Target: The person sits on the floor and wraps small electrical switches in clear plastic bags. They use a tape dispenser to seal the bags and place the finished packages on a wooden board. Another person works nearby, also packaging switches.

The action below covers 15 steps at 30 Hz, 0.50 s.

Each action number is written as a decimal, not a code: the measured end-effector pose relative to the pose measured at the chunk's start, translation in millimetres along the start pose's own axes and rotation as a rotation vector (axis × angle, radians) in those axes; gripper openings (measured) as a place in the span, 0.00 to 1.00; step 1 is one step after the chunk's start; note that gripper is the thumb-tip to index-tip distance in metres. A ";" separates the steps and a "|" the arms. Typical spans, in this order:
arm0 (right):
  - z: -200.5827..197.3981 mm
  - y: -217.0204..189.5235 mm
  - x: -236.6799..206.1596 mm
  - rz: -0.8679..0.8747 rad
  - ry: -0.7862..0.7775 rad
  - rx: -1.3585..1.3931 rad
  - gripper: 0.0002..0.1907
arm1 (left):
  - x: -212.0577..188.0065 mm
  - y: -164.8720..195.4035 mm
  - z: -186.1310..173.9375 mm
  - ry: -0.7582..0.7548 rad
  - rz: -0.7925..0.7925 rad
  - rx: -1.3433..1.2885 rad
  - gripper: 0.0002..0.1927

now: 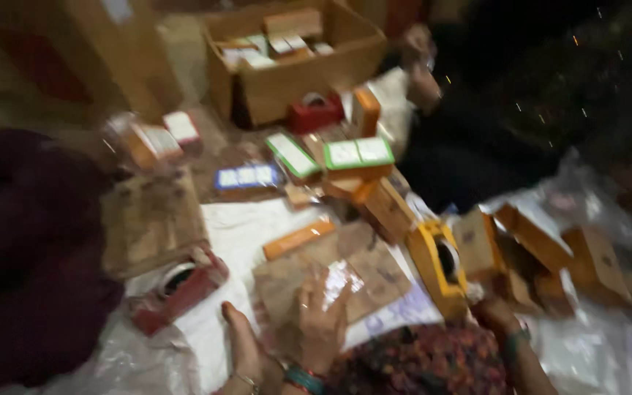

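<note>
Left hand (246, 350): open, thumb up, on the white sheet (246, 234) at its near edge, just beside the brown packet (334, 274).
Right hand (322, 322): fingers spread flat on the brown packet, pressing, not gripping.
Brown packet: on the sheet, near edge, middle.
Tape dispenser (177, 287): red, left of the hands.
Yellow box (439, 265): right of the packet.
Picture: blurred.

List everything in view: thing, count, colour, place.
cardboard carton: one, brown, top centre, small boxes inside.
green-edged boxes: about two, white and green, centre.
orange boxes: several, open, right.
yellow tape dispenser: one, right of centre.
red tape dispenser: one, lower left.
brown paper sheets: a few, bottom centre.
plastic sheet: clear, lower right.
left hand: on a brown sheet.
right hand: beside the yellow dispenser; grip blurred.
</note>
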State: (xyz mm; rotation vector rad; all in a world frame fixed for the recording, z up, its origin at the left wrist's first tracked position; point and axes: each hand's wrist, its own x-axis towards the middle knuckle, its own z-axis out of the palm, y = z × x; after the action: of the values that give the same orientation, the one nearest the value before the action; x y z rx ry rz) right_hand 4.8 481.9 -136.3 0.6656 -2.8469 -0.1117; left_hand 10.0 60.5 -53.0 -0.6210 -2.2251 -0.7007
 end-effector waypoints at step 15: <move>-18.6 -13.8 -3.8 0.635 -0.129 0.380 0.07 | 24.8 19.8 -33.8 0.065 -0.573 -0.602 0.48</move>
State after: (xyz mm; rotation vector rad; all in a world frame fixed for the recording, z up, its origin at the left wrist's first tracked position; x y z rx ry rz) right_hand 18.3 470.7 -120.6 -0.2247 -3.0737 0.5108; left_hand 22.7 59.1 -8.4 -0.2097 -2.1277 -1.6893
